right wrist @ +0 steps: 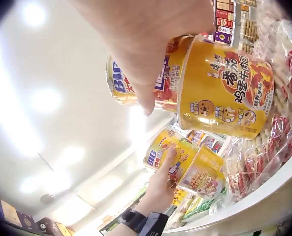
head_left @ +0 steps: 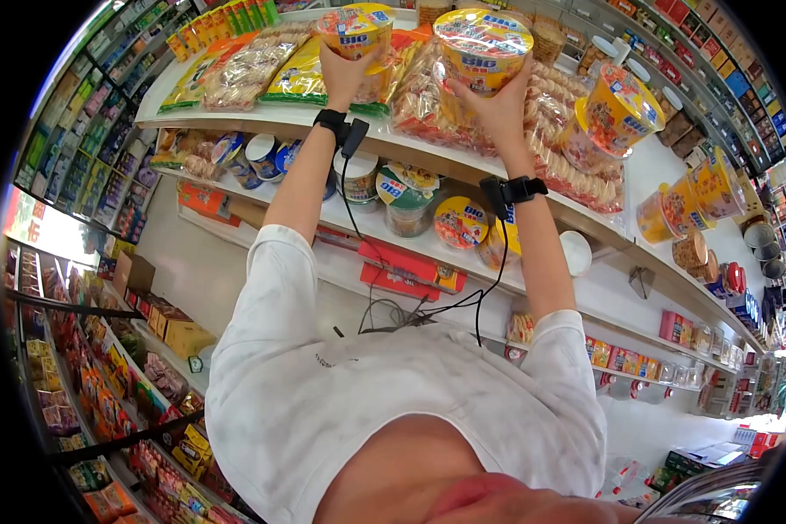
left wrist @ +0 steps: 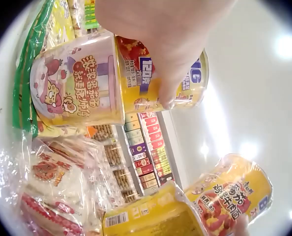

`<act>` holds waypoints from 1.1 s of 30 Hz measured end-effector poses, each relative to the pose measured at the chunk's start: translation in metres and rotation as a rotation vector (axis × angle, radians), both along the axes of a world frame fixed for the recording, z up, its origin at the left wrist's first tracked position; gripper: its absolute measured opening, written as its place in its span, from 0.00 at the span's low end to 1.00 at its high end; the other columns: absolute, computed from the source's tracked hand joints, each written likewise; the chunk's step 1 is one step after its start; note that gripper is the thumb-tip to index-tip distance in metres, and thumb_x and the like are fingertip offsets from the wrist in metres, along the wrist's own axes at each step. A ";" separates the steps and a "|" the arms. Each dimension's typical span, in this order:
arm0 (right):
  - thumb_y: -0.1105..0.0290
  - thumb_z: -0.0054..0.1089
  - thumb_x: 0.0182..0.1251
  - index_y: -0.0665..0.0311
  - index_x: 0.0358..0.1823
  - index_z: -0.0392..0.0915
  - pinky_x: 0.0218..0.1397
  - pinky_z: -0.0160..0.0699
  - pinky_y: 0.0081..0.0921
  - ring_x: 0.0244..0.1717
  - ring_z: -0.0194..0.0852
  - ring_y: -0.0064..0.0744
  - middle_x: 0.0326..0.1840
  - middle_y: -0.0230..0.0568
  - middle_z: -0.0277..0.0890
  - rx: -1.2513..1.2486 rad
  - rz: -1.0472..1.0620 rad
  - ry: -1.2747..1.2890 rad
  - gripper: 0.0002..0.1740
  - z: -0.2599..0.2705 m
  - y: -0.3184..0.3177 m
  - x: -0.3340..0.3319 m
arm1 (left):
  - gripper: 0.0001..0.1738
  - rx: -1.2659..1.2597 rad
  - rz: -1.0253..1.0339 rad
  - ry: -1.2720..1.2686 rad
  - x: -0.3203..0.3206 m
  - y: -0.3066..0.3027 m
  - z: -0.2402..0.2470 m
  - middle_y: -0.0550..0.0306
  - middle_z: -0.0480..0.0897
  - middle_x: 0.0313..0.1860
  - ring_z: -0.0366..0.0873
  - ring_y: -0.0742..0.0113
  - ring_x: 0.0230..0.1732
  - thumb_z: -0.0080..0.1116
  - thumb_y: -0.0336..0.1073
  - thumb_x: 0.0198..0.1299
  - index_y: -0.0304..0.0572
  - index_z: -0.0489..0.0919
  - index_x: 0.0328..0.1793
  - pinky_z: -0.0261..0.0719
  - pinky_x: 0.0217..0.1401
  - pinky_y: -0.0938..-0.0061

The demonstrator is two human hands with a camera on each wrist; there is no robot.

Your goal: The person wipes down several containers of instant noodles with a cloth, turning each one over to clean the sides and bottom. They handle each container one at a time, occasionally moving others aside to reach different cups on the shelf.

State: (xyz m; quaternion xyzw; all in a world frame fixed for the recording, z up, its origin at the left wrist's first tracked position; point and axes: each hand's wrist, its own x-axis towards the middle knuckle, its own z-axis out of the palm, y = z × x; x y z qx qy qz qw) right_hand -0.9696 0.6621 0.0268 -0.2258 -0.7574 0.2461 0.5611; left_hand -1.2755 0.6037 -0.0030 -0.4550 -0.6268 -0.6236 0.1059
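My left hand (head_left: 342,77) grips a yellow instant noodle cup (head_left: 355,26) at the front of the top shelf. In the left wrist view that cup (left wrist: 130,91) stands end to end with a second noodle cup (left wrist: 77,81) whose pale side faces the camera. To the right, my right hand (head_left: 498,106) has its fingers and thumb round another yellow noodle cup (head_left: 483,57). The right wrist view shows this cup (right wrist: 174,61) over a lower yellow noodle cup (right wrist: 225,88), close against bagged round crackers (right wrist: 284,123).
Bagged crackers (head_left: 555,113) and yellow-green snack bags (head_left: 297,74) cover the top shelf. More noodle cups (head_left: 620,109) are stacked at the right. Tubs (head_left: 406,196) fill the shelf below. Black cables (head_left: 489,284) hang from both wrists. Packed racks (head_left: 96,349) stand at the left.
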 end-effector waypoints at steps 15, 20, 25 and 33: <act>0.74 0.57 0.71 0.72 0.73 0.53 0.80 0.53 0.41 0.75 0.58 0.45 0.73 0.53 0.57 0.139 0.030 0.347 0.34 0.009 -0.099 0.022 | 0.46 0.343 -0.746 -1.326 0.037 -0.179 0.070 0.48 0.67 0.74 0.66 0.49 0.73 0.49 0.72 0.65 0.48 0.62 0.78 0.66 0.72 0.44; 0.68 0.63 0.69 0.70 0.68 0.61 0.71 0.66 0.41 0.69 0.65 0.42 0.63 0.52 0.66 -0.114 0.400 0.272 0.31 0.006 -0.133 -0.053 | 0.45 0.356 -0.915 -1.607 0.037 -0.241 0.057 0.46 0.63 0.77 0.61 0.44 0.75 0.46 0.72 0.65 0.52 0.62 0.78 0.65 0.74 0.42; 0.51 0.75 0.57 0.65 0.76 0.54 0.75 0.56 0.52 0.74 0.53 0.63 0.70 0.68 0.57 0.152 0.160 -0.075 0.52 -0.013 -0.091 -0.137 | 0.44 0.436 -1.008 -1.646 0.044 -0.290 0.047 0.47 0.61 0.78 0.59 0.46 0.76 0.46 0.72 0.65 0.54 0.62 0.78 0.65 0.73 0.42; 0.39 0.74 0.50 0.42 0.81 0.54 0.78 0.46 0.59 0.80 0.32 0.80 0.77 0.87 0.33 -0.002 0.004 -0.366 0.58 -0.053 -0.037 -0.206 | 0.45 0.453 -0.778 -1.474 0.073 -0.353 0.063 0.50 0.65 0.77 0.62 0.49 0.75 0.47 0.73 0.65 0.56 0.61 0.79 0.64 0.73 0.42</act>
